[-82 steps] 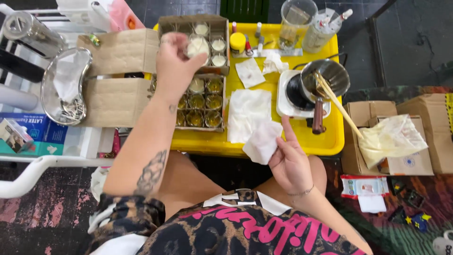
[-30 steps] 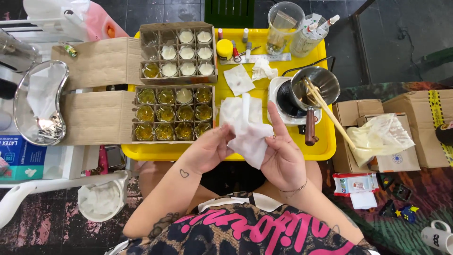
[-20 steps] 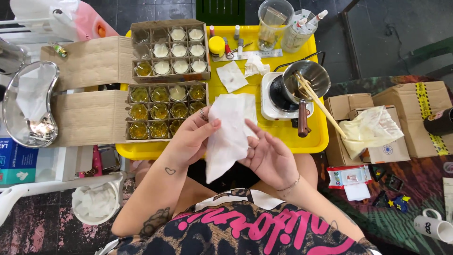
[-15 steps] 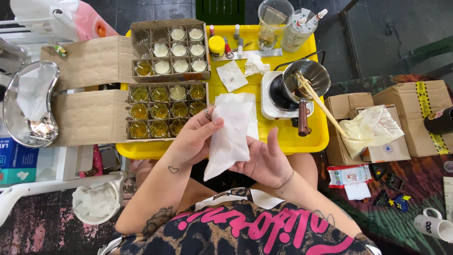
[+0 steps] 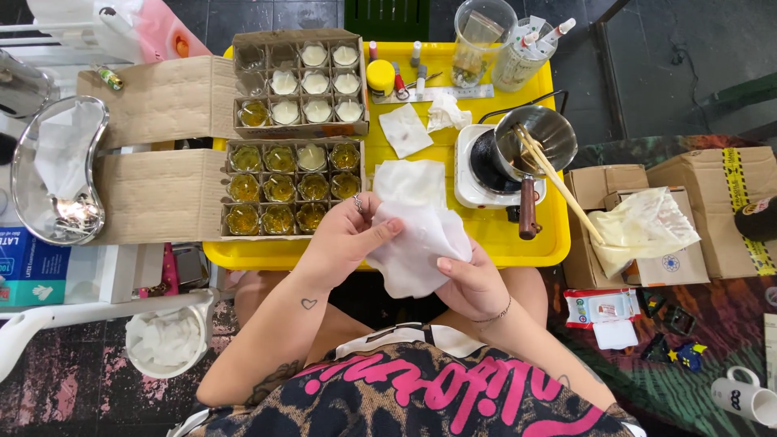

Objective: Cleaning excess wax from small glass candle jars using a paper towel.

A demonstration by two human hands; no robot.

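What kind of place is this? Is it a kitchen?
Probably a small candle-making work spot, not a kitchen: cardboard boxes of little glass jars, a metal pot on a small white hotplate, all on a yellow tray.

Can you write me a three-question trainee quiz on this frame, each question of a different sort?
1. True or false: both hands hold the white tissue above the person's lap.
2. Multiple choice: where do the wooden sticks rest? A) in the metal pot on the white hot plate; B) in the kidney-shaped metal dish; C) in the clear plastic cup.
3. Fill in: the two cardboard boxes of small glass jars stand on a ____ tray.

Key: 1 true, the left hand and right hand both grip it. 2 A. 3 yellow.
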